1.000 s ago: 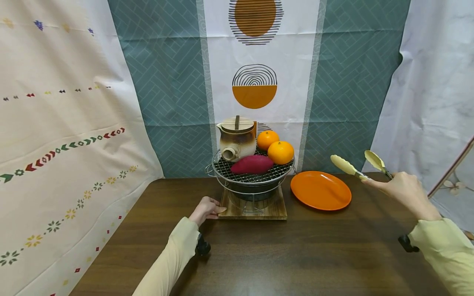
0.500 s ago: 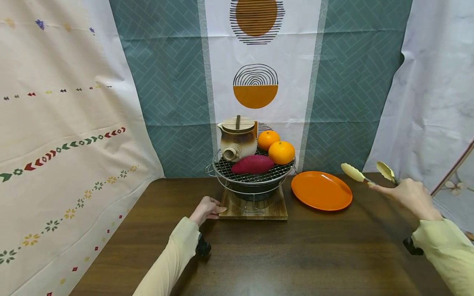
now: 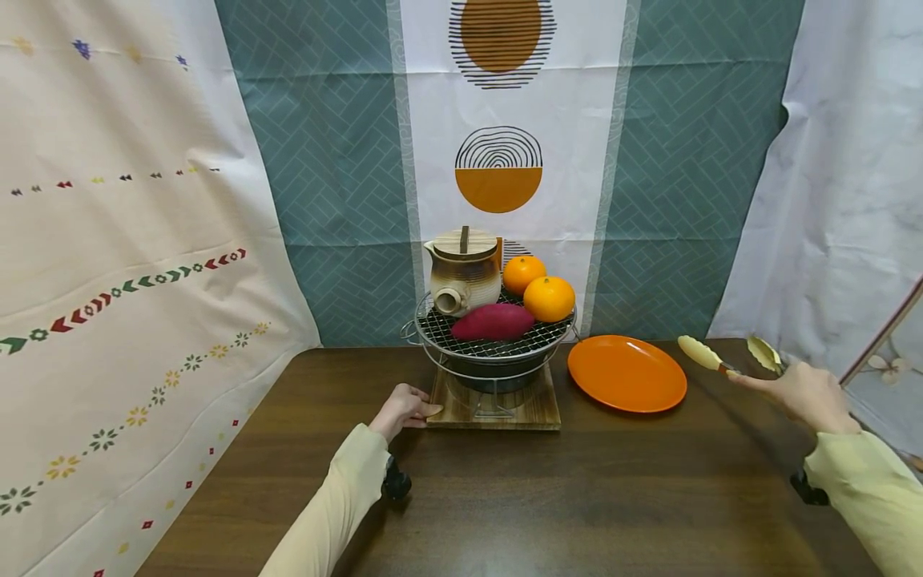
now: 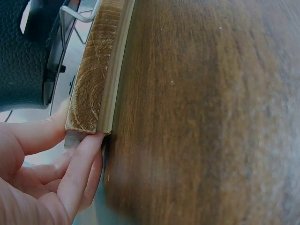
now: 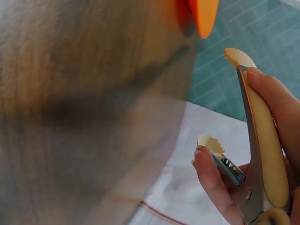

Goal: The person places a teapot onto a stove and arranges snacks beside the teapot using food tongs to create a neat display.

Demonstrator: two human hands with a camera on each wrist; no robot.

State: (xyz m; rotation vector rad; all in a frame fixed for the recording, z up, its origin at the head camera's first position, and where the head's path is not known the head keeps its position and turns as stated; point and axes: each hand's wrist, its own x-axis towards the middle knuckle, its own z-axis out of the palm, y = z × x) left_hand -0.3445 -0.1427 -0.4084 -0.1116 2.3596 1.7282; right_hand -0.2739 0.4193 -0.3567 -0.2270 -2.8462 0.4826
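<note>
At the front left corner of a square wooden board [image 3: 537, 410], my left hand [image 3: 401, 407] pinches the edge. The left wrist view shows the thumb on the board's upper face and the fingers [image 4: 82, 176] at its lower edge. My right hand [image 3: 809, 394] holds a pair of tongs [image 5: 269, 150] with cream scalloped tips, spread apart with nothing between them, over the table's right side. On the board stands a round grill [image 3: 497, 349] with a wire mesh. It carries a clay teapot [image 3: 465, 280], a purple sweet potato [image 3: 493, 321] and two orange mandarins [image 3: 550, 299].
An orange oval plate [image 3: 627, 373] lies on the dark wooden table [image 3: 577, 505], between the grill and the tongs. Patterned cloths hang behind and at both sides, with a teal and white curtain [image 3: 332, 176] at the back.
My right hand has moved right and slightly down with the tongs, away from the plate. My left hand stays on the board's corner.
</note>
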